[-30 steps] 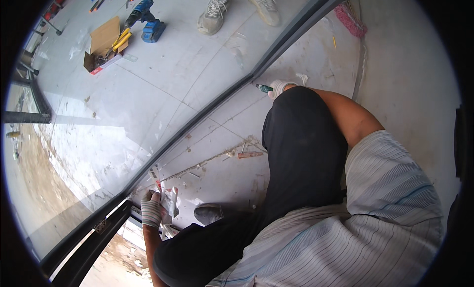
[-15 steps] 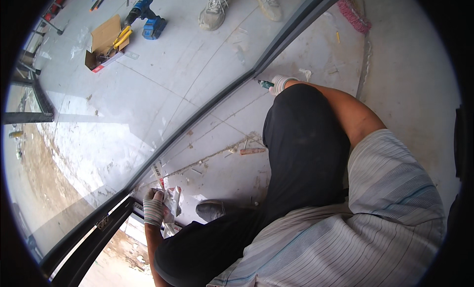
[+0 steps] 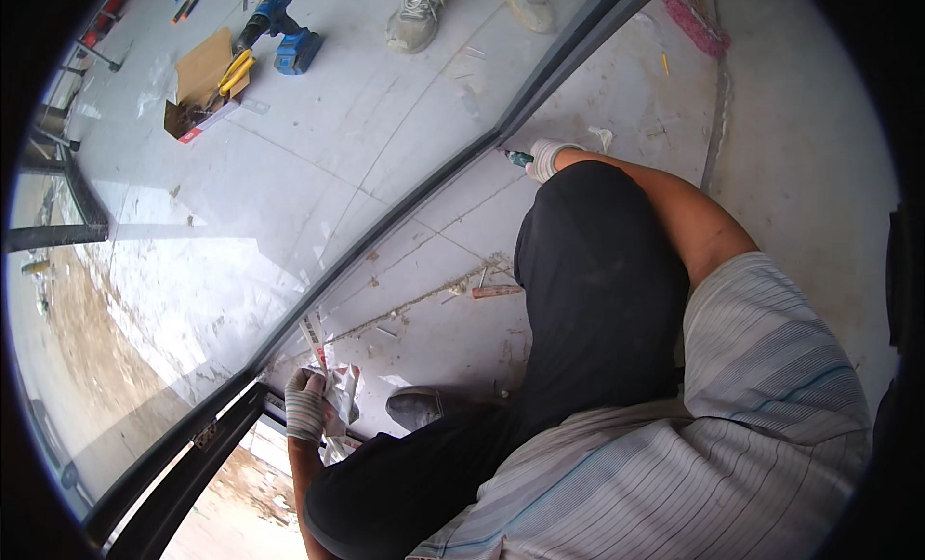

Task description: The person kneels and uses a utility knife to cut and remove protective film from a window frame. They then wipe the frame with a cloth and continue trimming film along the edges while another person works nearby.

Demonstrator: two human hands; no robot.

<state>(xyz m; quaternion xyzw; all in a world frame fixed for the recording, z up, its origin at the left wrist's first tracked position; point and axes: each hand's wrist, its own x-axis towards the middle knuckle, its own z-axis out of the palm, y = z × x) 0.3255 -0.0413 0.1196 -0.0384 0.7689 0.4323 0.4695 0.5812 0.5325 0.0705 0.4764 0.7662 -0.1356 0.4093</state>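
Observation:
My left hand (image 3: 306, 409), in a white striped glove with bare fingertips, is closed on crumpled plastic film (image 3: 343, 391) beside the lower end of the dark door frame. A pale printed strip (image 3: 314, 338) rises from the film along the frame. My right hand (image 3: 545, 159), gloved the same way, lies beyond my right knee. Its fingers wrap round a small tool with a dark green handle (image 3: 519, 158), whose tip points at the foot of the frame (image 3: 424, 189). The exact kind of tool is too small to make out.
Behind the glass stand a blue cordless drill (image 3: 279, 30), an open cardboard box (image 3: 204, 88) with yellow-handled pliers (image 3: 236, 70), and another person's shoes (image 3: 414, 18). A reddish-handled tool (image 3: 496, 291) and debris lie on the floor near my knee. A pink mop head (image 3: 696, 22) lies far right.
The view has shifted slightly. Both hands stay in nearly the same places, still holding the film and the green-handled tool.

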